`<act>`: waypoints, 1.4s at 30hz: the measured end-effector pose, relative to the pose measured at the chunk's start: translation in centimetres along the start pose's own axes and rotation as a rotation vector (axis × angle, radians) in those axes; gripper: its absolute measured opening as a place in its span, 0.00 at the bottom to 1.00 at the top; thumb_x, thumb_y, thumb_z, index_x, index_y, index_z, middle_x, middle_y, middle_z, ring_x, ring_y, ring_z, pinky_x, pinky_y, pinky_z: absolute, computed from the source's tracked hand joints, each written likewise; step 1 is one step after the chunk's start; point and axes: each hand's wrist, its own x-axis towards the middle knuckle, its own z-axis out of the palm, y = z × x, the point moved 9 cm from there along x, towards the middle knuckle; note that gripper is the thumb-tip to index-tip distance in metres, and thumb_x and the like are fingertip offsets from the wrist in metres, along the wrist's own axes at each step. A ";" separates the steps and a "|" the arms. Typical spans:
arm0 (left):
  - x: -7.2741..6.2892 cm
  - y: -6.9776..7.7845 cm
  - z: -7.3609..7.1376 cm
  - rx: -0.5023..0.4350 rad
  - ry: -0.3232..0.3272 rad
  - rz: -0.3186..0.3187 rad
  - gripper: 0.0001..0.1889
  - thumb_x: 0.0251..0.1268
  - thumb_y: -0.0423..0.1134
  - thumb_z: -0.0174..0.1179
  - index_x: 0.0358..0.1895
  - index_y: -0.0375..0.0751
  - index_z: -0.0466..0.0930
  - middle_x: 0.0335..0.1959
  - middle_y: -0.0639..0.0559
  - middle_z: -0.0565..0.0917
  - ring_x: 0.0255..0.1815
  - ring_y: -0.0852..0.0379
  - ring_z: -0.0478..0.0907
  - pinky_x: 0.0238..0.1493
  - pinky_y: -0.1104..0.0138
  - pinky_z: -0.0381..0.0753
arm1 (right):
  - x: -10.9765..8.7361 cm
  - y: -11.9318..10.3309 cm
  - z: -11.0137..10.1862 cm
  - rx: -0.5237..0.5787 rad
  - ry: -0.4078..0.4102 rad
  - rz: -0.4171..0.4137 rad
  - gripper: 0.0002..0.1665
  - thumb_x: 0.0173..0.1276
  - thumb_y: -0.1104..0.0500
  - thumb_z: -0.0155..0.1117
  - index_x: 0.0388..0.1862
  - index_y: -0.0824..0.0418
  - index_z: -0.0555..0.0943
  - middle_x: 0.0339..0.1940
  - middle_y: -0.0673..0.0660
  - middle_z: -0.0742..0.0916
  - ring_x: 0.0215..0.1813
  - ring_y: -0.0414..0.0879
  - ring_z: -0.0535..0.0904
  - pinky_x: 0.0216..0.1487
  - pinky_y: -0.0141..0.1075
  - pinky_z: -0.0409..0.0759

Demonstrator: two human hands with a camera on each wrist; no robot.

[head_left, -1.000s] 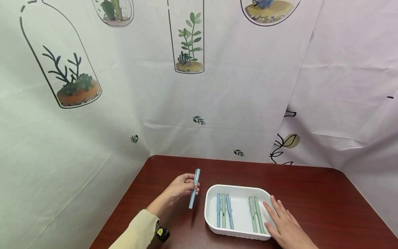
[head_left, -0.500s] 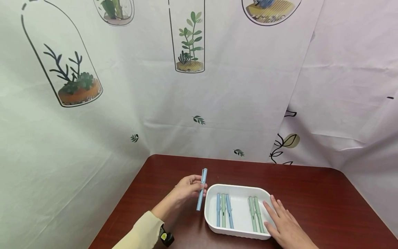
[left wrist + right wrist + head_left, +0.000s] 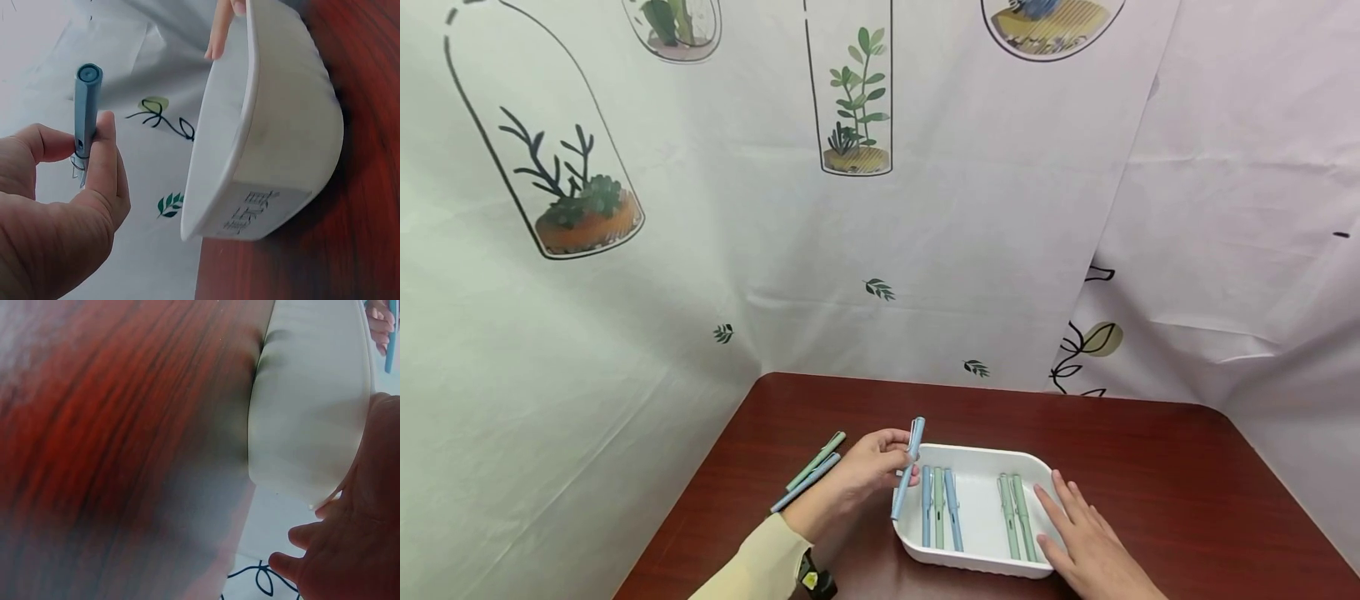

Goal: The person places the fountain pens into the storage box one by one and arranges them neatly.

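Between thumb and fingertips, my left hand [image 3: 868, 468] pinches a light blue pen [image 3: 902, 493] over the left rim of a white tray [image 3: 981, 500]. The left wrist view has this pen [image 3: 86, 103] nearly upright, its round end facing the camera. Inside the tray's left half lie a blue pen [image 3: 927, 508], a green pen [image 3: 939, 510] and another blue pen [image 3: 953, 512], side by side. Two green pens [image 3: 1009, 518] lie in its right half. My right hand [image 3: 1093, 542], fingers extended, rests against the tray's right rim.
On the dark red table [image 3: 1187, 492], a green pen [image 3: 816, 461] and a blue pen [image 3: 806, 482] lie left of my left hand, close to the forearm. A patterned white cloth [image 3: 970, 233] hangs behind the table and along its sides.
My left hand has carried the blue pen rightward to the tray's left rim, tilting it more. Two pens on the table behind that hand have come into view. The right hand has stayed still.
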 end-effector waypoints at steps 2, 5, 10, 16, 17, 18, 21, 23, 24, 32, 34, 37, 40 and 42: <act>0.1 -0.1 0.6 -0.013 -0.017 -0.002 0.24 0.61 0.24 0.56 0.62 0.23 0.67 0.45 0.38 0.79 0.36 0.54 0.83 0.45 0.57 0.87 | 0.0 0.0 -0.1 -0.002 0.003 -0.002 0.39 0.69 0.42 0.65 0.75 0.56 0.72 0.79 0.68 0.64 0.76 0.70 0.60 0.69 0.67 0.62; 0.2 -0.3 1.4 -0.015 -0.044 -0.003 0.25 0.60 0.24 0.56 0.62 0.24 0.67 0.44 0.40 0.79 0.36 0.54 0.84 0.46 0.56 0.87 | 0.0 -0.1 -0.2 -0.004 0.010 -0.004 0.39 0.69 0.42 0.66 0.75 0.56 0.72 0.79 0.68 0.65 0.76 0.70 0.61 0.69 0.67 0.62; 0.5 -0.7 2.6 -0.013 -0.070 -0.008 0.25 0.60 0.24 0.58 0.62 0.24 0.68 0.44 0.41 0.80 0.38 0.53 0.85 0.47 0.54 0.87 | 0.0 -0.1 -0.2 -0.001 0.017 -0.005 0.39 0.68 0.43 0.67 0.75 0.56 0.72 0.79 0.68 0.65 0.76 0.70 0.61 0.69 0.67 0.63; 0.6 -1.0 3.8 0.011 -0.082 -0.012 0.22 0.63 0.25 0.62 0.60 0.28 0.71 0.44 0.44 0.83 0.42 0.53 0.87 0.47 0.55 0.87 | 0.0 -0.1 -0.1 0.000 0.015 -0.006 0.39 0.68 0.43 0.67 0.75 0.56 0.72 0.79 0.68 0.65 0.76 0.70 0.61 0.69 0.66 0.63; 0.7 -1.1 4.0 0.013 -0.084 -0.011 0.21 0.63 0.25 0.63 0.59 0.28 0.72 0.44 0.44 0.83 0.42 0.54 0.86 0.47 0.55 0.87 | 0.1 -0.1 -0.1 0.000 0.014 -0.005 0.39 0.68 0.43 0.67 0.75 0.56 0.72 0.79 0.68 0.65 0.76 0.70 0.61 0.69 0.66 0.63; 0.7 -1.1 4.2 0.015 -0.086 -0.008 0.21 0.63 0.25 0.62 0.59 0.29 0.72 0.43 0.44 0.84 0.41 0.55 0.86 0.47 0.56 0.87 | 0.1 0.0 -0.1 0.000 0.013 -0.004 0.39 0.68 0.43 0.67 0.75 0.56 0.72 0.79 0.68 0.65 0.76 0.70 0.61 0.69 0.66 0.63; 0.9 -1.2 4.6 0.024 -0.076 -0.002 0.20 0.63 0.25 0.62 0.58 0.30 0.73 0.42 0.45 0.83 0.40 0.56 0.84 0.47 0.56 0.87 | 0.1 0.0 0.0 -0.001 0.010 -0.003 0.39 0.69 0.43 0.66 0.75 0.56 0.71 0.79 0.67 0.64 0.76 0.70 0.61 0.69 0.66 0.63; 1.0 -1.3 4.9 0.026 -0.068 0.003 0.19 0.63 0.25 0.62 0.58 0.30 0.73 0.41 0.46 0.81 0.39 0.57 0.82 0.47 0.56 0.87 | 0.1 0.0 0.0 0.001 0.010 -0.002 0.39 0.69 0.43 0.66 0.75 0.55 0.71 0.79 0.67 0.64 0.77 0.70 0.60 0.69 0.66 0.62; 1.0 -1.3 5.1 0.026 -0.063 0.004 0.20 0.63 0.24 0.62 0.57 0.30 0.73 0.41 0.47 0.80 0.39 0.57 0.81 0.46 0.56 0.87 | 0.1 0.0 0.0 0.002 0.011 -0.002 0.39 0.69 0.43 0.66 0.75 0.56 0.71 0.79 0.67 0.64 0.76 0.70 0.60 0.69 0.66 0.62; 1.9 -1.5 6.2 0.011 -0.032 0.005 0.18 0.62 0.26 0.63 0.56 0.33 0.75 0.39 0.48 0.78 0.38 0.57 0.80 0.43 0.57 0.87 | 0.1 -0.1 -0.2 0.000 0.023 -0.011 0.39 0.68 0.44 0.67 0.74 0.57 0.72 0.79 0.68 0.65 0.76 0.70 0.62 0.68 0.66 0.64; 2.1 -1.5 6.4 0.011 -0.024 0.008 0.18 0.62 0.27 0.64 0.55 0.33 0.76 0.39 0.48 0.78 0.37 0.57 0.80 0.41 0.59 0.87 | 0.1 -0.1 -0.2 0.002 0.019 -0.010 0.38 0.69 0.44 0.66 0.75 0.57 0.72 0.79 0.68 0.65 0.76 0.70 0.61 0.68 0.66 0.64; 2.4 -1.6 6.8 0.004 -0.018 0.006 0.17 0.62 0.27 0.63 0.54 0.34 0.76 0.37 0.49 0.79 0.35 0.58 0.81 0.38 0.61 0.87 | 0.1 -0.1 -0.1 0.004 0.003 -0.005 0.39 0.70 0.43 0.65 0.75 0.56 0.71 0.79 0.68 0.64 0.76 0.70 0.61 0.67 0.67 0.64; 2.5 -1.9 7.2 0.002 -0.008 -0.006 0.16 0.62 0.28 0.62 0.53 0.34 0.76 0.37 0.49 0.80 0.35 0.58 0.81 0.37 0.61 0.87 | 0.1 -0.1 0.1 0.004 -0.011 0.003 0.39 0.70 0.43 0.65 0.75 0.56 0.71 0.79 0.68 0.64 0.77 0.70 0.60 0.68 0.67 0.63; 2.6 -2.1 7.4 0.010 0.008 -0.010 0.16 0.61 0.28 0.62 0.53 0.34 0.76 0.37 0.49 0.80 0.35 0.58 0.81 0.37 0.60 0.87 | 0.1 -0.1 0.1 -0.004 -0.009 0.005 0.39 0.70 0.43 0.65 0.75 0.56 0.71 0.79 0.68 0.64 0.77 0.69 0.60 0.68 0.67 0.63</act>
